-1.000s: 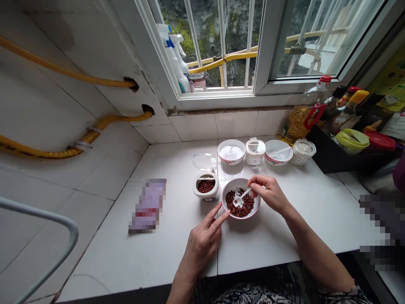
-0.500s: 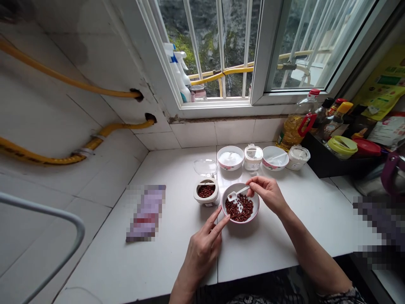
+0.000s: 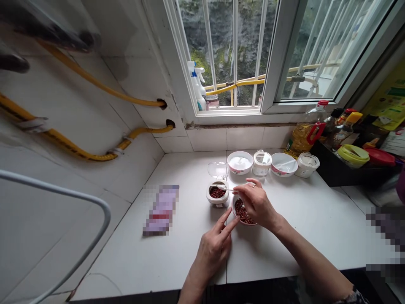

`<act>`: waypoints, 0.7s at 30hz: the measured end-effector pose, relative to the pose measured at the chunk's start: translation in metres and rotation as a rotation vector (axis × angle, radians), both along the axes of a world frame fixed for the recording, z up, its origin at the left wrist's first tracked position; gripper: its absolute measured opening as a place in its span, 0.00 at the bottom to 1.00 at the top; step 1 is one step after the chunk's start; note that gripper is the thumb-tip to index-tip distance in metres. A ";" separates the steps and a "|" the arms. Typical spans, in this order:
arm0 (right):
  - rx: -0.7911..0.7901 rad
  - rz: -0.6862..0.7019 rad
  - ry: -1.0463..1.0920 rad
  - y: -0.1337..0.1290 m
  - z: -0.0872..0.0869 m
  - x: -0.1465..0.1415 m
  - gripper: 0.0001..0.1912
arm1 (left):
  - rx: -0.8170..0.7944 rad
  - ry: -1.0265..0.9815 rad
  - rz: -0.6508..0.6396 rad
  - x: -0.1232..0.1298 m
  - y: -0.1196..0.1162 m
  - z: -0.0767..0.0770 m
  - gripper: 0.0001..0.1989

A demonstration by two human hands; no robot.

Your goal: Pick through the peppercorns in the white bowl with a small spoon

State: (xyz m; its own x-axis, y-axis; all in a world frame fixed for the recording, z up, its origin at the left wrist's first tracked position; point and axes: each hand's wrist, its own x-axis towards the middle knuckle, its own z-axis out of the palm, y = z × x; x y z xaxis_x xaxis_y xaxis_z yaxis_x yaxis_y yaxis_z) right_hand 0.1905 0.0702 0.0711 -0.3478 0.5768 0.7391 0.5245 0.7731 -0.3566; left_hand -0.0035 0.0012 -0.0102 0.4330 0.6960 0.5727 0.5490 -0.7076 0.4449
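My right hand (image 3: 256,202) pinches a small white spoon (image 3: 228,189) by its handle. The spoon's head reaches over the mouth of an open white jar (image 3: 218,204) with reddish-brown peppercorn-like grains inside, its clear lid tipped back. Below that hand is a bowl (image 3: 233,207) with more of the same grains (image 3: 243,212); its right part is hidden. My left hand (image 3: 215,245) has its fingers stretched and apart, with fingertips resting against the bowl's left and front rim.
Behind stand a bowl of white powder or grains (image 3: 240,162), a lidded jar (image 3: 262,162), another white bowl (image 3: 284,164) and a second lidded jar (image 3: 306,164). An oil bottle (image 3: 305,133) and a black condiment box (image 3: 335,169) are at right. A blurred purple packet (image 3: 163,209) lies left.
My right hand has moved the spoon left, from above the bowl to over the open jar's mouth. My left hand keeps its fingertips on the bowl. The whole view has shifted.
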 end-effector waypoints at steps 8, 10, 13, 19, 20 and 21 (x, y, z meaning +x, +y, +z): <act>0.014 0.064 -0.163 0.003 -0.006 -0.003 0.15 | -0.010 0.011 0.009 -0.001 0.000 0.001 0.32; 0.030 0.051 -0.187 0.003 -0.010 -0.007 0.17 | -0.011 0.008 0.009 -0.001 -0.001 0.001 0.32; -0.054 0.033 -0.096 0.003 -0.009 -0.008 0.15 | -0.025 0.006 0.001 0.000 -0.001 0.003 0.32; -0.232 -0.021 0.189 -0.003 0.008 0.014 0.08 | -0.003 -0.002 0.007 0.000 -0.001 0.006 0.32; -0.248 -0.053 0.212 -0.003 0.009 0.021 0.08 | -0.006 0.000 0.006 0.000 -0.001 0.006 0.32; -0.259 -0.084 0.215 -0.003 0.010 0.029 0.08 | -0.006 0.002 0.005 0.000 -0.002 0.006 0.32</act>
